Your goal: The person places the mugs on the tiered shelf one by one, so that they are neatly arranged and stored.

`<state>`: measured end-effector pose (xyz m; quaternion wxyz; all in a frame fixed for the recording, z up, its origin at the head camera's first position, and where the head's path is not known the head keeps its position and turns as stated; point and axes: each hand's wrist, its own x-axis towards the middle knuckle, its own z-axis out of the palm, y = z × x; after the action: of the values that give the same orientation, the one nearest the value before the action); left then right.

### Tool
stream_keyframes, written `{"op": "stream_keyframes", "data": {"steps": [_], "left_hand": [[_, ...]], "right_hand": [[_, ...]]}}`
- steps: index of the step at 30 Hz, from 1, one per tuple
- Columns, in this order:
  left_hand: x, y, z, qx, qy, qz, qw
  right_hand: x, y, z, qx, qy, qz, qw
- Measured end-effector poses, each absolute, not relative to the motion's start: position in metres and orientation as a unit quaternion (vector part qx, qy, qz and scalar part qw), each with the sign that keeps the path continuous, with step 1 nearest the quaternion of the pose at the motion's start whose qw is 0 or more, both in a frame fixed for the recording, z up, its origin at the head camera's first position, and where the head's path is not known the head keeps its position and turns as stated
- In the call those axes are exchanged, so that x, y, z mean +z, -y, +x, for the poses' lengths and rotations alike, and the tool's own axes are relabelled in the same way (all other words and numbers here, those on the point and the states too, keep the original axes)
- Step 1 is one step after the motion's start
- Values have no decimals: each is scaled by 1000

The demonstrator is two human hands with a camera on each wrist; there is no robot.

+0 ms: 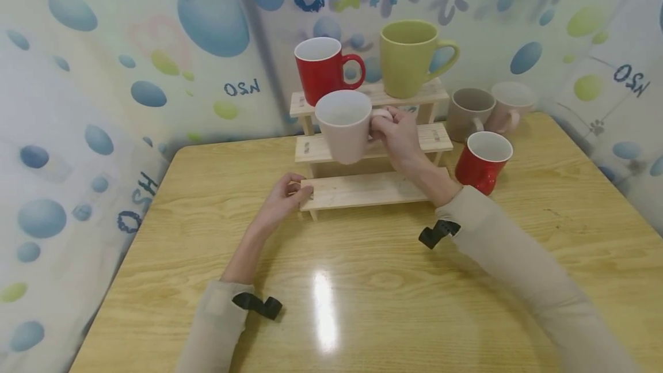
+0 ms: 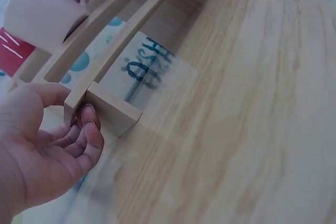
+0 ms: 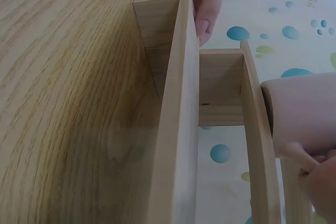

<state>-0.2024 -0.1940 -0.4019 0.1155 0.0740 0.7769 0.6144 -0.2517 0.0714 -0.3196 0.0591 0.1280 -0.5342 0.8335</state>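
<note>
A pale pinkish-white mug (image 1: 346,131) is upright in front of the middle tier of a three-tier wooden rack (image 1: 362,190). My right hand (image 1: 400,134) pinches its handle, which points right. In the right wrist view the mug's base (image 3: 268,111) is close to the middle board's edge; whether they touch I cannot tell. At the rack's left end, my left hand (image 1: 284,195) grips the lowest board, with fingers curled under its end in the left wrist view. On the top tier stand a red mug (image 1: 321,73) and a larger yellow-green mug (image 1: 406,62), handles to the right.
Right of the rack, on the wooden table (image 1: 362,292), stand a grey-brown mug (image 1: 468,117), a pale pink mug (image 1: 513,105) and a second red mug (image 1: 481,163). A patterned wall covering (image 1: 207,73) with blue and green spots is right behind the rack.
</note>
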Motion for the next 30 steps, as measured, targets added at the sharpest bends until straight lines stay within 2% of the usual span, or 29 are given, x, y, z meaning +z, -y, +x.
{"op": "stream_keyframes", "data": {"steps": [22, 25, 30], "left_hand": [[-402, 194, -202, 626, -768, 65, 121], [-402, 194, -202, 627, -767, 64, 121], [-402, 195, -201, 625, -768, 64, 123]], "right_hand": [[-323, -46, -273, 823, 542, 155, 71], [-322, -48, -272, 813, 557, 157, 59], [-320, -58, -271, 783, 600, 164, 8]]}}
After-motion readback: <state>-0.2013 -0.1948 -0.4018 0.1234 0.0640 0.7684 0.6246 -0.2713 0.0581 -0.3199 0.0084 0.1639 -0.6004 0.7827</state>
